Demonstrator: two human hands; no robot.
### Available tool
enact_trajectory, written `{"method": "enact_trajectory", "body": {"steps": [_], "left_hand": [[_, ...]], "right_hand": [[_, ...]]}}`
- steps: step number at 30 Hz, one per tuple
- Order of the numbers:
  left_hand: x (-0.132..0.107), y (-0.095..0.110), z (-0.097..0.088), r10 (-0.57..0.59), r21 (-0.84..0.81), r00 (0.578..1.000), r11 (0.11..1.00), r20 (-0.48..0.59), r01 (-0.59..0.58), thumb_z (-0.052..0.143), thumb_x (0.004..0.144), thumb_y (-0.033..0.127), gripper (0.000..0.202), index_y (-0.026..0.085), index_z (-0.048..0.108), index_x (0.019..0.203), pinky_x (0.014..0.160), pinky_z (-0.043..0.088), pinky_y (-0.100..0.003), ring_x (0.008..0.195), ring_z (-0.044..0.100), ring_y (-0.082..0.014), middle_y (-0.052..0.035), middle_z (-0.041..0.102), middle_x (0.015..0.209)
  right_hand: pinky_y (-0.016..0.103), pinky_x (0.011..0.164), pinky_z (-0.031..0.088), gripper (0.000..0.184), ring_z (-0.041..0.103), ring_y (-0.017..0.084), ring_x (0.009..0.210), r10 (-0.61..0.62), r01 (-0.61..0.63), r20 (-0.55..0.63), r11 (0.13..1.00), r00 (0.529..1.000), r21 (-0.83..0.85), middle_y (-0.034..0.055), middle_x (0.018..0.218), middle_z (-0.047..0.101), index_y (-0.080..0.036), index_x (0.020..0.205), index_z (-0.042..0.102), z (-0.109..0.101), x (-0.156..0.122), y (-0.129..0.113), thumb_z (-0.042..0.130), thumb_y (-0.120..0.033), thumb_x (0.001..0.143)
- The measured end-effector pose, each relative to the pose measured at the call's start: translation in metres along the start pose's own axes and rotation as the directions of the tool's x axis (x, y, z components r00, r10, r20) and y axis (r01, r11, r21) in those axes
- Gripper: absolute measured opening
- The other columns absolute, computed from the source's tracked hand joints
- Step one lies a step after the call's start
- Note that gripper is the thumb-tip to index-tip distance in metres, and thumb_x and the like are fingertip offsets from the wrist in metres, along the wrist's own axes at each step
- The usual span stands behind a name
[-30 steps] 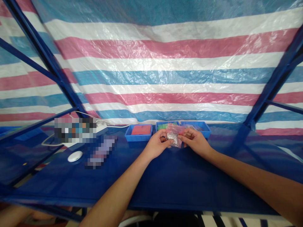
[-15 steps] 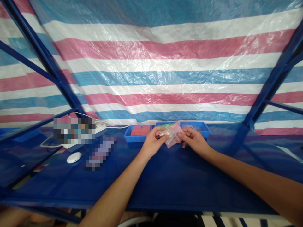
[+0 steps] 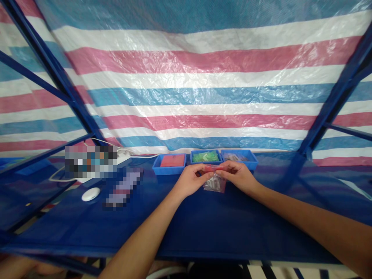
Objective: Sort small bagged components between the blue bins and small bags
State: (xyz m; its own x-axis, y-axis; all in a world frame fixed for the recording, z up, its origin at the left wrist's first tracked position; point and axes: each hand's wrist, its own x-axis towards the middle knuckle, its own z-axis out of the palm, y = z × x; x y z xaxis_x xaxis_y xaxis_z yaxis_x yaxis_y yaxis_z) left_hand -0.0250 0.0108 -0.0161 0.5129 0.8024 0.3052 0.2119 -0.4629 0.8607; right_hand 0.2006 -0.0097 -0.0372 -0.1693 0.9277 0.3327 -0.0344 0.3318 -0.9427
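Pinching a small pink-tinted plastic bag [image 3: 214, 183] by its upper edge, the left hand [image 3: 190, 181] and right hand [image 3: 240, 176] are facing each other in the head view, over the middle of a blue counter [image 3: 203, 228]. The fingers of both hands are closing narrowly on the bag's reddish top, thumbs toward the wearer, with only a short stretch showing between them. The bag's lower part is hanging below the thumbs, bulging with silvery contents too small to identify; whether its bottom is touching the counter is not clear.

Just behind the hands, three shallow blue trays are standing in a row: a left tray [image 3: 169, 170] carrying a red stack, a middle tray [image 3: 192, 158] carrying green packets, and a right tray [image 3: 252, 164] carrying clear packets. Well to the left, a white oval object [image 3: 91, 194] is lying on the counter.

As a judgement, handling this grip well is calling for level, even pressure from both thumbs along the edge, with the contents sitting low and clear of the pinch. Pulling sideways too hard could be stretching the thin film; pressing unevenly could be creasing the top.
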Motion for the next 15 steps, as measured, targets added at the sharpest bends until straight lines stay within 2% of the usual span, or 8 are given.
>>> {"method": "enact_trajectory", "body": {"steps": [2,4,7,10,13,15], "left_hand": [[0.003,-0.002,-0.002,0.017,-0.042,0.998,0.999,-0.06,-0.019,0.072,0.09,0.044,0.034,0.017,0.072,0.112,0.072,0.053,-0.027,0.083,0.069,-0.0195,-0.0072,0.075,0.097],[0.006,-0.003,-0.007,0.043,-0.097,0.986,0.993,-0.164,-0.06,0.073,0.089,0.038,0.042,0.019,0.063,0.125,0.073,0.054,-0.027,0.085,0.069,-0.019,-0.0064,0.073,0.1],[0.009,-0.002,-0.021,0.084,-0.072,0.929,0.991,-0.359,-0.117,0.071,0.088,0.029,0.054,0.022,0.052,0.138,0.071,0.054,-0.026,0.079,0.067,-0.016,-0.0039,0.07,0.098],[0.007,0.001,-0.042,0.146,0.14,0.837,0.987,-0.527,-0.084,0.064,0.088,0.023,0.061,0.023,0.048,0.146,0.071,0.055,-0.026,0.073,0.064,-0.0135,-0.0037,0.067,0.102],[0.001,0.003,-0.066,0.158,0.36,0.812,0.931,-0.563,0.069,0.059,0.089,0.023,0.064,0.025,0.046,0.152,0.081,0.057,-0.029,0.077,0.065,-0.0142,-0.0053,0.068,0.114],[-0.002,0.001,-0.081,0.178,0.463,0.783,0.873,-0.596,0.154,0.058,0.089,0.022,0.065,0.024,0.046,0.153,0.093,0.056,-0.033,0.089,0.068,-0.0181,-0.0074,0.069,0.125]], "right_hand": [[0.031,0.063,0.053,0.031,0.064,0.016,0.063,0.002,-0.002,0.0,1.0,1.0,0.001,-0.0004,0.075,0.072,-0.022,0.096,0.073,0.0,0.001,-0.001,0.081,-0.049,0.082],[0.03,0.059,0.051,0.032,0.061,0.014,0.058,0.007,-0.008,-0.016,1.0,1.0,-0.019,-0.0003,0.074,0.071,-0.021,0.096,0.072,-0.001,0.002,-0.002,0.077,-0.051,0.086],[0.029,0.057,0.05,0.034,0.061,0.014,0.057,0.023,-0.025,-0.039,0.998,0.999,-0.054,0.0022,0.077,0.073,-0.02,0.092,0.072,-0.002,0.003,-0.004,0.073,-0.054,0.088],[0.029,0.056,0.05,0.035,0.061,0.014,0.058,0.031,-0.033,-0.029,0.998,0.999,-0.06,0.003,0.078,0.073,-0.02,0.092,0.072,-0.003,0.003,-0.004,0.07,-0.055,0.09],[0.029,0.056,0.051,0.035,0.062,0.014,0.059,0.034,-0.035,-0.011,0.998,0.999,-0.061,0.0031,0.078,0.073,-0.02,0.094,0.072,-0.004,0.003,-0.002,0.069,-0.055,0.091],[0.029,0.056,0.051,0.036,0.062,0.015,0.06,0.038,-0.038,-0.006,0.997,0.999,-0.06,0.0032,0.078,0.072,-0.021,0.095,0.072,-0.004,0.003,-0.001,0.069,-0.056,0.09]]}}
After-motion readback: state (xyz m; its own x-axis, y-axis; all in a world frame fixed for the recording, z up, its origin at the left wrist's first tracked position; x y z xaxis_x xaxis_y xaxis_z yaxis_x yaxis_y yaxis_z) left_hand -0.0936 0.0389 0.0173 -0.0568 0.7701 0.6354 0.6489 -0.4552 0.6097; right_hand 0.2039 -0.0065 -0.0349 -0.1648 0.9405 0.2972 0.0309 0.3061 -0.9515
